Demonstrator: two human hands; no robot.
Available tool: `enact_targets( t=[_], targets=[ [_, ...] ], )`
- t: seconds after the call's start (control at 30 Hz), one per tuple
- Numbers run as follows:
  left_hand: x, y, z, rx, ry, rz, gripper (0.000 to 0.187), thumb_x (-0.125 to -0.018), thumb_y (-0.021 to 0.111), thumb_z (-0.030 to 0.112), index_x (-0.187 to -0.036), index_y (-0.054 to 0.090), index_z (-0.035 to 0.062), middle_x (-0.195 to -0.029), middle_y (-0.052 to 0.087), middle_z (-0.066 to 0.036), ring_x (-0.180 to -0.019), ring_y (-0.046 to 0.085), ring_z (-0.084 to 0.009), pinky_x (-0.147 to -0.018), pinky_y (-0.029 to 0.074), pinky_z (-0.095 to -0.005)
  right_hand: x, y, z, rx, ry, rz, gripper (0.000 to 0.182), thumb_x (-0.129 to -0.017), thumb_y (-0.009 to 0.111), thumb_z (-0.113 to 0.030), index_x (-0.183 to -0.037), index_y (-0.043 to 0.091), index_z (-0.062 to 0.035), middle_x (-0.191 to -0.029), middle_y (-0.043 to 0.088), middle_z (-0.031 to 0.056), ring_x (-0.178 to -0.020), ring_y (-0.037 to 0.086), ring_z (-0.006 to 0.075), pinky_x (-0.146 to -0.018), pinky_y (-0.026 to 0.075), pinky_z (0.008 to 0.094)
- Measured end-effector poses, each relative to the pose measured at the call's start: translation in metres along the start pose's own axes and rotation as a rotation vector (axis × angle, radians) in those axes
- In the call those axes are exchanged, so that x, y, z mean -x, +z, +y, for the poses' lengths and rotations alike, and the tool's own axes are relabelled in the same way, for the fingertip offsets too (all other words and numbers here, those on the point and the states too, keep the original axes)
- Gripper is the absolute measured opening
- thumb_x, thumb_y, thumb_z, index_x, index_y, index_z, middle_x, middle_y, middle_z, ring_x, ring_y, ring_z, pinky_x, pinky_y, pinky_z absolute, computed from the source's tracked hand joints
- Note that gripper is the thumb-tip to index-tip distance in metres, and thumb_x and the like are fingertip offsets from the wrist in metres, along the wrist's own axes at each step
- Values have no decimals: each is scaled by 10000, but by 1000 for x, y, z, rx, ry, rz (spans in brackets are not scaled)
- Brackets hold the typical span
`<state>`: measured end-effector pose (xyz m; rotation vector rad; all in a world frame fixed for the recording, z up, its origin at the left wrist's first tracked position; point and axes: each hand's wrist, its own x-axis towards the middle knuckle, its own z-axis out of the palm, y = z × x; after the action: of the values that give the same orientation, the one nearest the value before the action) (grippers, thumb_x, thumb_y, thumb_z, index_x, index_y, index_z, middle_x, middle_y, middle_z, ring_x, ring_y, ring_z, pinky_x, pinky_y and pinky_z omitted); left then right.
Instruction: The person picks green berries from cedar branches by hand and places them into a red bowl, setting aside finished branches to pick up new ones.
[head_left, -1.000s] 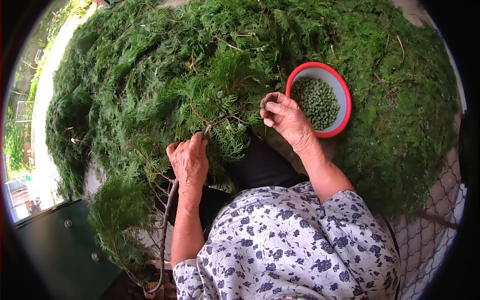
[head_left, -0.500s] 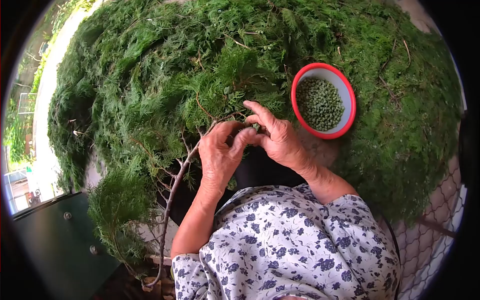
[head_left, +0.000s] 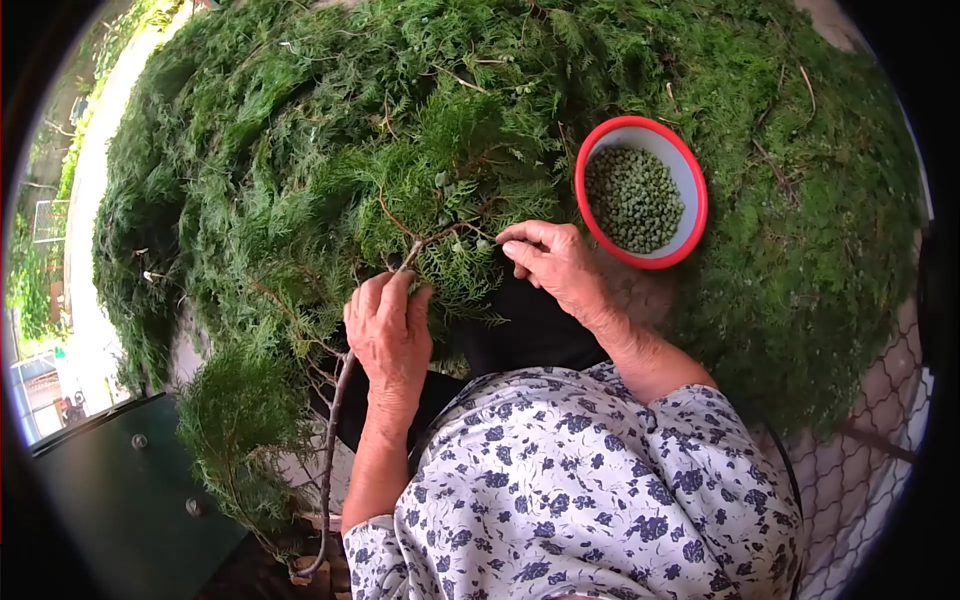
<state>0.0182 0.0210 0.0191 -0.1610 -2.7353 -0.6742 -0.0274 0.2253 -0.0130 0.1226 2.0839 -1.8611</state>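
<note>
A long leafy conifer branch (head_left: 333, 440) runs from the lower left up to the middle, its bare brown stem forking near the top. My left hand (head_left: 388, 330) is closed round this stem below the fork. On the right side of the fork, my right hand (head_left: 562, 268) pinches the end of a thin side twig (head_left: 478, 233) between thumb and fingers. Small green cones (head_left: 441, 180) hang among the sprigs above. To the right of my right hand stands a red-rimmed bowl (head_left: 702, 205) with many loose green cones (head_left: 632, 200) in it.
A big heap of cut green conifer foliage (head_left: 250, 130) spreads across the back and both sides. Patterned paving (head_left: 850, 500) shows at the lower right. A dark green panel with bolts (head_left: 120, 500) stands at the lower left.
My left hand has moved down and left, away from the right hand, onto the stem. My right hand has drawn slightly right and now pinches the twig's end.
</note>
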Motion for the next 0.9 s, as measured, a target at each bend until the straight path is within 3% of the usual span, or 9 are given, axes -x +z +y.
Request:
enact_targets(
  t=[0.13,0.27,0.37,0.47,0.53,0.67,0.77,0.87,0.9],
  targets=[
    [-10,-3,-8,-264,84,-30,231,-762,670,168,-947,583,60,-944,570,-104,-838,548,-286,-744,419,-378,-11,15,22,260,-284,138,149,-789,653,-133,-825,665,10,-749,640,148,-663,633,244,-594,478,324],
    [-12,6,-24,-41,-164,-83,232,-778,649,182,-959,554,74,-881,566,-98,-841,545,-296,-758,391,-404,-18,20,22,231,-247,100,175,-781,666,-143,-873,660,6,-748,640,149,-665,635,235,-595,480,322],
    [-14,1,-34,-72,26,-220,238,-788,636,179,-991,559,83,-843,583,-92,-860,549,-282,-803,397,-422,-25,25,35,157,-366,182,258,-841,633,-181,-994,628,27,-747,632,71,-620,611,138,-543,468,258],
    [-14,1,-33,-178,47,-247,217,-845,575,197,-1040,573,103,-772,622,-108,-816,582,-295,-853,403,-431,-27,26,34,195,-241,128,250,-813,658,-158,-988,619,15,-794,641,95,-670,619,183,-568,470,285],
    [-13,8,-37,-142,-17,-262,213,-878,534,217,-1056,566,106,-677,619,-129,-756,603,-301,-866,403,-438,-21,25,26,352,-487,279,205,-733,705,-104,-889,624,2,-755,621,147,-662,615,280,-594,479,332],
    [-14,10,-35,-146,-41,-265,198,-880,528,196,-1055,565,111,-694,622,-138,-769,601,-309,-848,409,-431,-16,20,26,379,-541,272,193,-718,707,-88,-869,618,-6,-761,606,149,-667,599,312,-590,475,337],
    [-14,9,-32,-146,-68,-267,181,-881,523,184,-1040,569,111,-695,620,-145,-761,598,-316,-825,415,-422,-14,9,23,376,-575,136,150,-771,670,-99,-870,615,0,-733,596,117,-597,596,247,-544,463,313],
    [-14,11,-33,-139,-59,-247,173,-876,531,186,-1025,572,106,-689,619,-143,-744,595,-319,-810,417,-418,-7,-10,10,-25,-102,-262,153,-868,585,-149,-883,610,1,-686,563,24,-498,521,66,-469,428,231],
    [-14,11,-34,-130,-59,-225,168,-874,534,184,-1017,574,105,-684,616,-142,-735,592,-318,-804,418,-414,-8,-14,12,-23,-103,-261,153,-868,585,-149,-883,610,1,-686,563,24,-498,521,66,-469,428,231]
  ],
)
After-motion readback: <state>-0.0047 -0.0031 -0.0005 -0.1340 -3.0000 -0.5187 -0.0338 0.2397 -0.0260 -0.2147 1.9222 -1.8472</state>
